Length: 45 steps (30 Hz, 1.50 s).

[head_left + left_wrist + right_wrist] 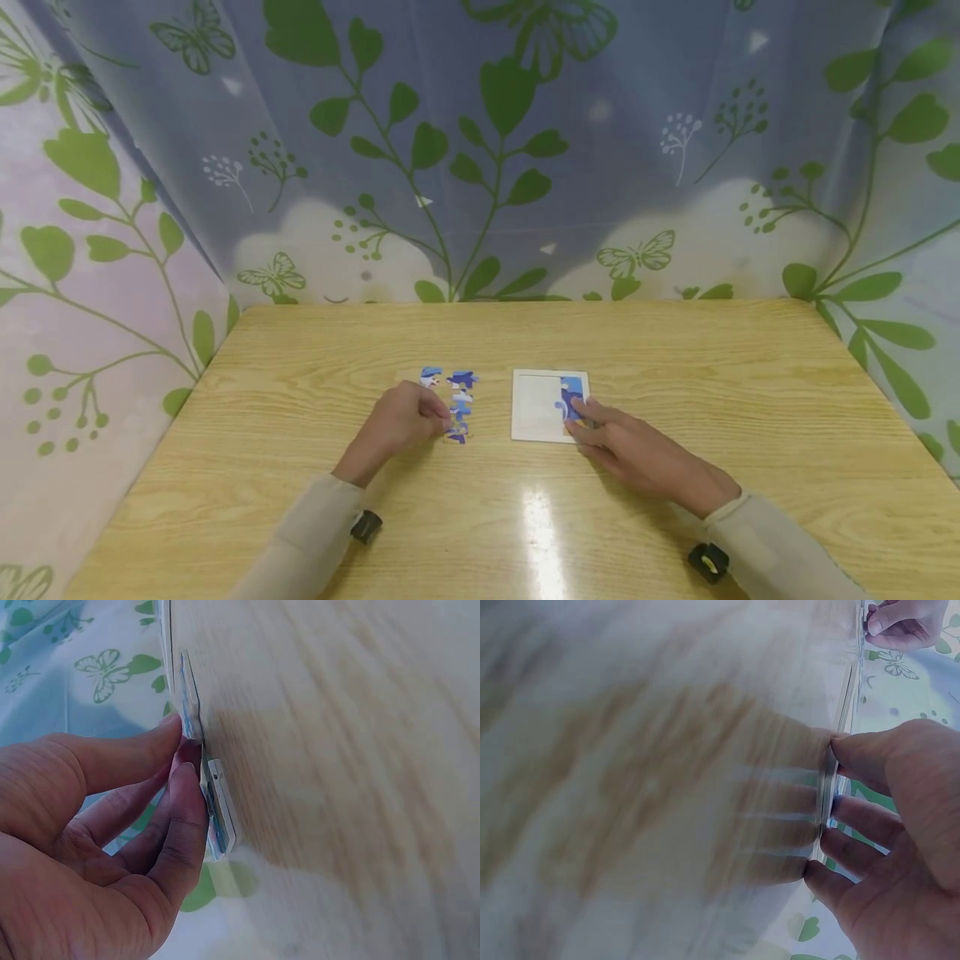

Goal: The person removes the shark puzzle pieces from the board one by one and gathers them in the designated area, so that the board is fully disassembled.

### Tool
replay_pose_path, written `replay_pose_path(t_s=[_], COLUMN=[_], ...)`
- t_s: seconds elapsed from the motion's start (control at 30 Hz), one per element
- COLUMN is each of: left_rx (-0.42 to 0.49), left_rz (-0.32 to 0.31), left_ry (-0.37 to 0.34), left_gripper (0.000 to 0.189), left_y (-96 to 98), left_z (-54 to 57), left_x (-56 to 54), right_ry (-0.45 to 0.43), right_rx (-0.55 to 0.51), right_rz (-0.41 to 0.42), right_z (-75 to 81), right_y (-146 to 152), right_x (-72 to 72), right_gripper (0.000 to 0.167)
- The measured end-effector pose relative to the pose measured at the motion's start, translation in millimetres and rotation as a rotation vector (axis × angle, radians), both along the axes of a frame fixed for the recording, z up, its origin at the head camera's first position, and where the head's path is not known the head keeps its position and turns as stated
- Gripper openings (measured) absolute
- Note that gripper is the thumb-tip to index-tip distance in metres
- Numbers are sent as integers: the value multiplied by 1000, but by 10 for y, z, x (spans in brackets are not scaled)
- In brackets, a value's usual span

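A white square puzzle tray (536,408) lies flat on the table. Blue picture pieces (572,387) fill its right side; the left side shows bare white board. My right hand (637,450) rests at the tray's right edge, its extended fingers touching the tray and the pieces there. To the left, several loose jigsaw pieces (462,379), blue and white, lie in a loose column. My left hand (405,417) is at the lower ones. In the left wrist view, thumb and fingertips pinch the edge of a thin puzzle piece (189,694), with another piece (220,814) just beside the fingers.
The wooden table (300,350) has a light grain and a bright reflection near the front. A leaf-and-butterfly patterned curtain (480,167) hangs behind its back edge and along both sides. Dark wrist devices (366,527) sit on both sleeves.
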<state>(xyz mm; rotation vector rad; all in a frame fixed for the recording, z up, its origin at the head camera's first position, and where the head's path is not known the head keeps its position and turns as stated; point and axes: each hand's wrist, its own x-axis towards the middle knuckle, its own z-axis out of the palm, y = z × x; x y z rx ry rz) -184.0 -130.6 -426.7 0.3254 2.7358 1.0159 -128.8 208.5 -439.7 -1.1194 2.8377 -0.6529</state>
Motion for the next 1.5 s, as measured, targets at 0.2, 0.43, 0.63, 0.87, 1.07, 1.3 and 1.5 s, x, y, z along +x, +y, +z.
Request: replay_pose_path(t_s=[0.2,0.43,0.63,0.87,1.07,1.3,1.5], left_rx=[4,27,50,58,56,55,51], left_rz=[-12,-56,-86,-141,-158,-173,-171], left_ry=[24,53,4,7,-1,15,-12], left_gripper=[7,5,7,15,17,14,12], left_y=[37,209,489,831,1098,1334,1453], left_z=[42,86,118,108,48,18,32], left_x=[-17,-96,-185,-260,-291,-317,-314], right_ry=[15,27,2,3,10,2,-8], right_rx=[2,-8,-12,-5,5,1,-6], right_rz=[5,13,7,5,-1,6,14], right_z=[8,-3,0,17,20,26,30], right_y=[1,10,1,-3,6,8,8], right_x=[3,-3,-7,-1,4,-5,-6], right_gripper=[36,37,36,37,37,35,36])
